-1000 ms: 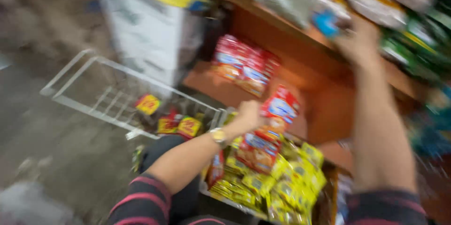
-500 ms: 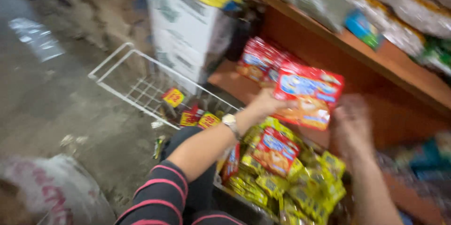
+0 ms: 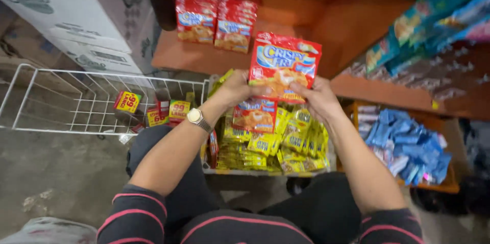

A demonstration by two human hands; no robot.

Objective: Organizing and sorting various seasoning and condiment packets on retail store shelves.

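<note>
Two hands are on one thing: the red packet (image 3: 285, 65). I hold it up flat in front of me, over my lap, with its picture side facing me. Behind it, at 12 o'clock, is the big orange shelf (image 3: 204, 58), and two red stacks (image 3: 217, 19) of the same kind stand there, up toward 11 o'clock and well apart from my packet. The white wire basket (image 3: 76, 101) lies at 9 o'clock, out past my left arm. Right under my hands, at 6 o'clock, is a box of yellow packets (image 3: 275, 144), with one more red one on top. The blue packs (image 3: 408, 142) sit low at 4 o'clock. My packet's long side runs left to right, tipped a little down on the right. My left hand (image 3: 236, 88) pinches its bottom left corner, and my right hand (image 3: 317, 98) pinches its bottom right corner, so both hands grip from below, at 7 and 5 o'clock of the packet. Both are just as near, but my left arm is on the side where the red stacks stand. My watch (image 3: 196, 118) is on my left wrist.
</note>
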